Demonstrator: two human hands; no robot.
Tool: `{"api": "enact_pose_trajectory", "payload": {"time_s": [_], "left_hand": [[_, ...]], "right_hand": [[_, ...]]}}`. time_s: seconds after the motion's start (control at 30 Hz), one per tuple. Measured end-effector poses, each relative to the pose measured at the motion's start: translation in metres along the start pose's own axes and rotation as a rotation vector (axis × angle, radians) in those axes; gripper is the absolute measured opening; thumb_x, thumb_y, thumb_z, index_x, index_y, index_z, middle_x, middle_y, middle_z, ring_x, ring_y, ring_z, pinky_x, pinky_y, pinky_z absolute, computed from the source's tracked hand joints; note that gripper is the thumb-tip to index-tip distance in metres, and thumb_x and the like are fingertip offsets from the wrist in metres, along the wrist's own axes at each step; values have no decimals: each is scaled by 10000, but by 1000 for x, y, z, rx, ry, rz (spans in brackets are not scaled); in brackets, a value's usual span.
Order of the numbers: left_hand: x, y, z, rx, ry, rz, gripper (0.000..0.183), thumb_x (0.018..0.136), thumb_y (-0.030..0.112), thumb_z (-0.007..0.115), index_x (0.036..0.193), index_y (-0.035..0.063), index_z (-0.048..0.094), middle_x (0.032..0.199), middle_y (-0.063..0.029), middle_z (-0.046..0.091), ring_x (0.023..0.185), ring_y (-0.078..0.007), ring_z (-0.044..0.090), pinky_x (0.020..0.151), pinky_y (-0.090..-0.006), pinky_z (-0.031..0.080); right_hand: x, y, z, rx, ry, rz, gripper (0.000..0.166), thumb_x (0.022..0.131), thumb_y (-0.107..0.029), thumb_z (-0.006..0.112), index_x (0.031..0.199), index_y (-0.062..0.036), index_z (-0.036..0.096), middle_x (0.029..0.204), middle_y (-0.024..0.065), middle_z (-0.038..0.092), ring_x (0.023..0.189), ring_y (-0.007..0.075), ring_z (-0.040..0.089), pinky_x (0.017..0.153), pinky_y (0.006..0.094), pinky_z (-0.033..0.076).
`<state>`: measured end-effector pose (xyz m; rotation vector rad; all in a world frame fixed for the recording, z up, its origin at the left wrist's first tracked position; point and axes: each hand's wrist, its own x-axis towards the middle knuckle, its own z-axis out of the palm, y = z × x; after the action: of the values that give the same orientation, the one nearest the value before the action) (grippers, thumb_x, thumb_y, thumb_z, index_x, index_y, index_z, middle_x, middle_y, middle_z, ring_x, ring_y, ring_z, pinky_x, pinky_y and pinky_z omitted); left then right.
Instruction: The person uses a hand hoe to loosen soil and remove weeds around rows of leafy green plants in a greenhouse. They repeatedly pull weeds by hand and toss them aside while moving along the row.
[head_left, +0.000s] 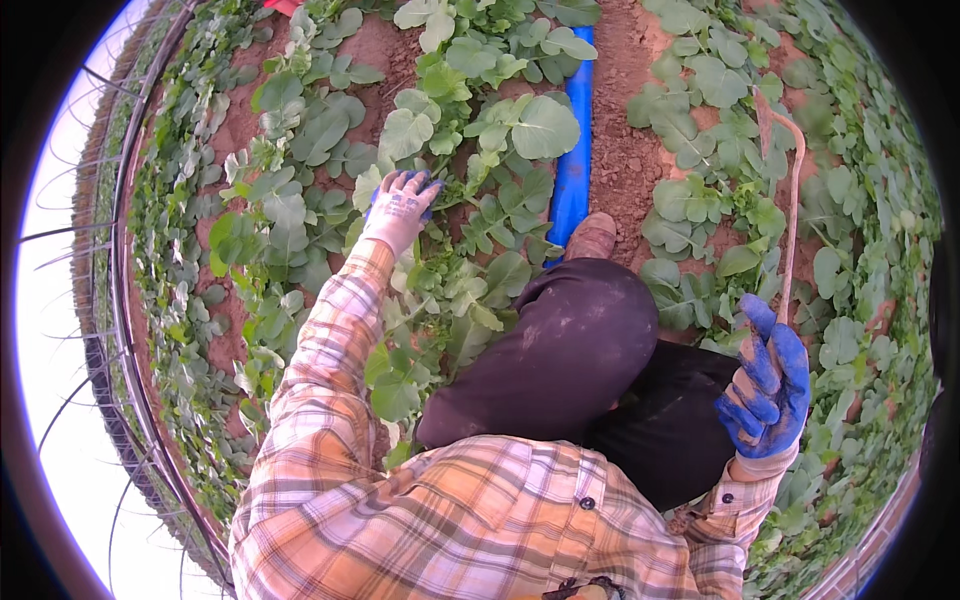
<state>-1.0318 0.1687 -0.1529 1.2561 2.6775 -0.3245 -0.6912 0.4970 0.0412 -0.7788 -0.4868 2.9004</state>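
Observation:
My left hand, in a white work glove with blue-coated fingers, reaches into a row of broad-leaved green plants. Its fingertips are partly hidden among the leaves, so I cannot tell whether they grip a stem. My right hand, in a matching blue glove soiled with earth, is closed around the lower end of a hand hoe. The hoe points away from me, its thin shaft bending over at the top to a flat, brownish blade. It is raised over the plants on the right.
A blue flat hose runs along the furrow of bare reddish soil, next to my shoe. More leafy rows spread to both sides. Dark thin hoops and a rail border the left edge. Something red shows at the top.

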Motion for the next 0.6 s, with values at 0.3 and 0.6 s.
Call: {"api": "enact_pose_trajectory", "payload": {"time_s": [0.3, 0.6], "left_hand": [[-53, 47, -11, -104, 214, 48, 497, 746, 115, 640, 1231, 158, 544, 1247, -80, 526, 1152, -300, 478, 998, -431, 375], [-34, 16, 41, -238, -443, -359, 459, 890, 225, 464, 1325, 85, 424, 1242, -165, 540, 1090, -307, 554, 938, -398, 434]], "right_hand": [[0, 2, 0, -34, 40, -22, 497, 1015, -231, 307, 1420, 33, 193, 657, -7, 337, 404, 61, 332, 311, 214, 265], [-1, 2, 0, -68, 41, -15, 502, 1012, -225, 320, 1425, 26, 185, 653, -18, 316, 408, 53, 322, 316, 211, 271]]}}
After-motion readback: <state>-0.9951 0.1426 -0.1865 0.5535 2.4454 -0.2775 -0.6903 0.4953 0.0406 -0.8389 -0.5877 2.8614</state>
